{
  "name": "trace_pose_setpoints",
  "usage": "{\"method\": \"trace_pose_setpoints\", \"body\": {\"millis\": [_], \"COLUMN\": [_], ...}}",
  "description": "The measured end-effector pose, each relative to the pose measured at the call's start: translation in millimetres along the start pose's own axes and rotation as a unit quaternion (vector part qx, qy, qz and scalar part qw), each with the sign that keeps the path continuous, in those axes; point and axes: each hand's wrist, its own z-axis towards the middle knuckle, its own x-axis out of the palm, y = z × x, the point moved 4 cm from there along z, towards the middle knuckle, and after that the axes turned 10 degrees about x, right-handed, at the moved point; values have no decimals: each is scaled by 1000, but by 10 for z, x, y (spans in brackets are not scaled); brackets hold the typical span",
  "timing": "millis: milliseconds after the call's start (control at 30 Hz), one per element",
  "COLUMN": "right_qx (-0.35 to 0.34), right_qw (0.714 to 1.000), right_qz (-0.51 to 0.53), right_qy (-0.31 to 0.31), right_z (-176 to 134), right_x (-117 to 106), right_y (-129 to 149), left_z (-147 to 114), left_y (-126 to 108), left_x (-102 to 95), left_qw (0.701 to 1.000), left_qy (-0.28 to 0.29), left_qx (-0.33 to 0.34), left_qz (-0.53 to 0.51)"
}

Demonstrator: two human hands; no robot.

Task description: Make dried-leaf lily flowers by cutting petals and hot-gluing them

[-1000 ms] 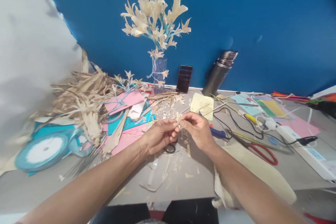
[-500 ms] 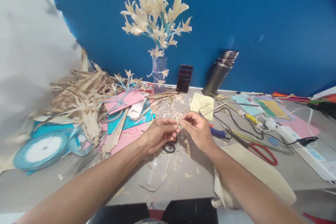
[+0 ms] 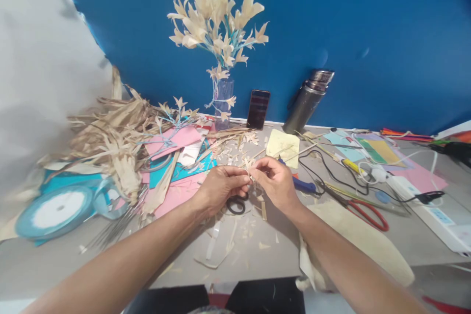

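Note:
Over the middle of the table, my left hand [image 3: 221, 186] and my right hand [image 3: 273, 181] meet fingertip to fingertip. Both are closed in a pinch on a small pale piece of corn husk [image 3: 249, 164], whose pointed tips stick up between them; the rest is hidden by my fingers. Below my left hand lies a pair of black-handled scissors [image 3: 236, 204], its blades mostly covered. Husk scraps [image 3: 241, 143] are scattered beyond my hands. To the right of my right hand is a blue-handled tool [image 3: 304, 185].
Dried corn husks [image 3: 110, 132] and blue ribbon spools [image 3: 55, 211] occupy the left. A clear vase [image 3: 223, 93] of husk flowers, a phone [image 3: 258, 109] and a flask [image 3: 309, 100] stand by the blue wall. Red-handled scissors [image 3: 368, 215], cables and a power strip [image 3: 430, 216] lie right.
My hands stay together in nearly the same place, with slight finger movement. The husk tips show a little more above my fingertips. The view has shifted very slightly.

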Motion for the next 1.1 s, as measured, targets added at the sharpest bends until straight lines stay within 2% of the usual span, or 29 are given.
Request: {"method": "trace_pose_setpoints", "body": {"millis": [200,333,533,667,800,1100], "right_qx": [-9,-29,-74,-63,-41,-24], "right_qw": [1000,998,989,990,995,992], "right_qz": [-28,-62,-121,-112,-81,-124], "right_qy": [4,-14,-50,-57,-50,-9], "right_z": [0,-36,-73,-62,-55,-29], "right_x": [0,2,16,-7,-51,-5], "right_y": [-21,32,120,108,85,108], "left_z": [-8,-19,-38,-48,-40,-47], "left_y": [-19,-40,-82,-96,-103,-130], "left_x": [-17,-11,35,49,22,8], "left_qw": [999,996,987,982,983,980], "left_qy": [-27,-44,-32,-27,-45,-54], "left_qx": [8,8,52,73,67,85], "left_qz": [46,74,148,170,162,170]}}
